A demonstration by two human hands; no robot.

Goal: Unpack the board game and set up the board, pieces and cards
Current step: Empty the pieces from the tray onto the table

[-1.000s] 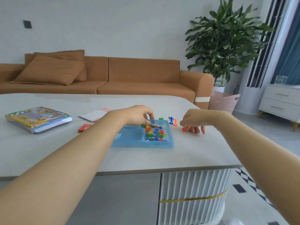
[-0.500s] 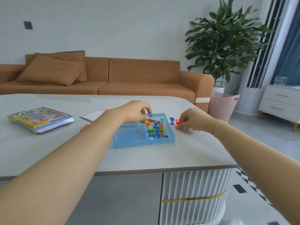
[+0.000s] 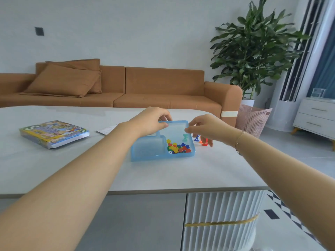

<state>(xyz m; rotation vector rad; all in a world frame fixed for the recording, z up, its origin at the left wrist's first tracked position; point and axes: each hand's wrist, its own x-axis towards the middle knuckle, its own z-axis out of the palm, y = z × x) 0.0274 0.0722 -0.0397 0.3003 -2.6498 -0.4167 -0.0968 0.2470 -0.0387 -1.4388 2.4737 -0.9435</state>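
The blue tray (image 3: 148, 150), near the table's (image 3: 72, 169) right end, is tipped up at its far edge, left hand (image 3: 151, 120) and right hand (image 3: 204, 126) each pinching a far corner, seemingly so the coloured pieces (image 3: 178, 147) gather against the near wall.

On the game box (image 3: 54, 133), lying on the desk (image 3: 72, 169), you can read a large white letter "S" at the near-left corner of the lid. A smaller "S" in a green patch stands at its right corner. The remaining print on the lid is too small to read. You can see black pips on the white die (image 3: 170, 152) in the blue tray (image 3: 145, 151); their count cannot be told.
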